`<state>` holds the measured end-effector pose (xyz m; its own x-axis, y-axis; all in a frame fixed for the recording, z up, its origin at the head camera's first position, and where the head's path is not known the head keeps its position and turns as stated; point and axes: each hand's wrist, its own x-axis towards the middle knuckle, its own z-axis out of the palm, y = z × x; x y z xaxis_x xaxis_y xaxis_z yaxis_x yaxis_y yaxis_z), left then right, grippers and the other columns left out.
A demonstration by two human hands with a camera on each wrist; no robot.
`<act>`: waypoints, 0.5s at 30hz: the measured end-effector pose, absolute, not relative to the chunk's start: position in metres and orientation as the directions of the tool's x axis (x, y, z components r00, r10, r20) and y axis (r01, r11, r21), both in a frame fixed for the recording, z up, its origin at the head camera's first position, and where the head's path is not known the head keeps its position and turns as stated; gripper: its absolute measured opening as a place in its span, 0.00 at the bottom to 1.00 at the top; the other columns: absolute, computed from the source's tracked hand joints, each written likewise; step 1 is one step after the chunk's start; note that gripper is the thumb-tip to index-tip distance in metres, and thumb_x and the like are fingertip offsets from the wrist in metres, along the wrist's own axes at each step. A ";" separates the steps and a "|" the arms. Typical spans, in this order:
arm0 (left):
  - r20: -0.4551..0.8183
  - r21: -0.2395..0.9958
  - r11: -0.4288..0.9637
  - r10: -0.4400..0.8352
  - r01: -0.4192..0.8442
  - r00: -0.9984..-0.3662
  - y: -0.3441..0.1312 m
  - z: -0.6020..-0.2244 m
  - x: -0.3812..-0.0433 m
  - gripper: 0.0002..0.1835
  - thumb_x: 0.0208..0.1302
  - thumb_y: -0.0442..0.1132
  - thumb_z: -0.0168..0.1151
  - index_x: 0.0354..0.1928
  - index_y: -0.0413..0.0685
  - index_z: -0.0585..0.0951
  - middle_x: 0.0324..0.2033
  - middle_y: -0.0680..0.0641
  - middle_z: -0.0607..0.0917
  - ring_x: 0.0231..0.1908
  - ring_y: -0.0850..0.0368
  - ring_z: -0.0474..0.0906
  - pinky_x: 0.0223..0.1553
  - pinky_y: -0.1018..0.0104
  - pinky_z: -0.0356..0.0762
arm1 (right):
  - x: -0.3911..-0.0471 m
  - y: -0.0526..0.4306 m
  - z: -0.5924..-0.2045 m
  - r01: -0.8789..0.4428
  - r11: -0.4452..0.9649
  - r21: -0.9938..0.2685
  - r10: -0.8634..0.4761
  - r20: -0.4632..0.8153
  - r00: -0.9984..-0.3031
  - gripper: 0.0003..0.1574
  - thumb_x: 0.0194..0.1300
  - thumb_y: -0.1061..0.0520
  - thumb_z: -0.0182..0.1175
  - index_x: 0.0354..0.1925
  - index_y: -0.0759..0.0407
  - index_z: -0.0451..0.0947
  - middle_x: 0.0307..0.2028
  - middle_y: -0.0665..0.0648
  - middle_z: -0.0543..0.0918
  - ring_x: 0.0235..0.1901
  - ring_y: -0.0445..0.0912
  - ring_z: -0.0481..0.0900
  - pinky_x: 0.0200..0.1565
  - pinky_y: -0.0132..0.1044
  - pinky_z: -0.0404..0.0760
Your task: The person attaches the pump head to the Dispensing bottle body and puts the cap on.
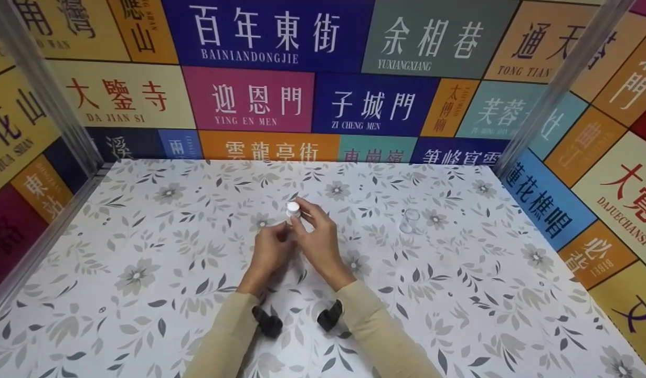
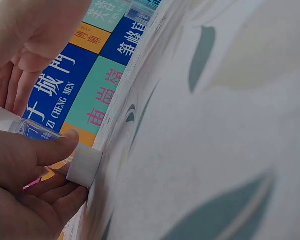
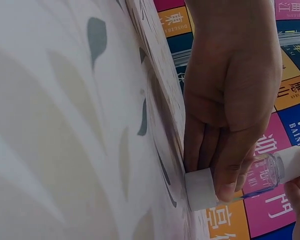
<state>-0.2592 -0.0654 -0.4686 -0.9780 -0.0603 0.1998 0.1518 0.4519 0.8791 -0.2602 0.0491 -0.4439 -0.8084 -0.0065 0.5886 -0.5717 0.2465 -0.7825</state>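
A small clear bottle (image 2: pixel 35 129) stands upright on the table, with a white cap (image 1: pixel 293 206) on top and a white base piece (image 3: pixel 200 189) resting on the cloth. Low on the bottle, my left hand (image 1: pixel 270 252) grips it between thumb and fingers, just above the white base. The fingers of my right hand (image 1: pixel 318 236) pinch the white cap from the right side. In the head view the hands hide most of the clear body; both wrist views show it between them.
To the right on the floral tablecloth (image 1: pixel 144 231) stands a small clear glass-like container (image 1: pixel 409 220). Panels with printed lettering (image 1: pixel 249 100) close off the back and both sides. Transparent posts (image 1: pixel 559 89) rise at the back corners.
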 end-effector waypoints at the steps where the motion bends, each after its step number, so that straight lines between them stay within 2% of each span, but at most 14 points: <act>1: 0.199 0.880 0.451 -0.060 0.152 -0.978 -0.065 -0.469 -0.259 0.13 0.56 0.25 0.65 0.44 0.36 0.87 0.33 0.40 0.87 0.31 0.54 0.76 0.36 0.63 0.74 | -0.260 0.049 -0.443 -0.570 0.254 -0.781 -0.006 0.588 -0.809 0.24 0.63 0.72 0.61 0.58 0.75 0.75 0.54 0.72 0.81 0.57 0.61 0.80 0.59 0.45 0.79; 9: 0.231 0.883 0.431 -0.050 0.188 -0.972 -0.066 -0.468 -0.258 0.11 0.54 0.24 0.65 0.41 0.35 0.87 0.25 0.43 0.82 0.26 0.56 0.71 0.31 0.65 0.70 | -0.263 0.053 -0.448 -0.576 0.276 -0.769 -0.007 0.598 -0.801 0.24 0.63 0.64 0.66 0.58 0.64 0.78 0.52 0.63 0.84 0.55 0.53 0.83 0.58 0.36 0.80; 15: 0.225 0.886 0.423 -0.036 0.189 -0.974 -0.066 -0.468 -0.260 0.12 0.54 0.24 0.64 0.41 0.36 0.87 0.27 0.42 0.84 0.27 0.57 0.72 0.32 0.66 0.71 | -0.263 0.052 -0.448 -0.562 0.240 -0.791 0.024 0.584 -0.811 0.23 0.64 0.63 0.65 0.57 0.64 0.78 0.54 0.62 0.83 0.58 0.53 0.81 0.60 0.44 0.79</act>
<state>-0.2600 -0.0661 -0.4683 -0.9738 -0.0362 0.2246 0.1887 0.4230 0.8863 -0.2634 0.0523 -0.4480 -0.8113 0.0245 0.5841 -0.5623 0.2402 -0.7912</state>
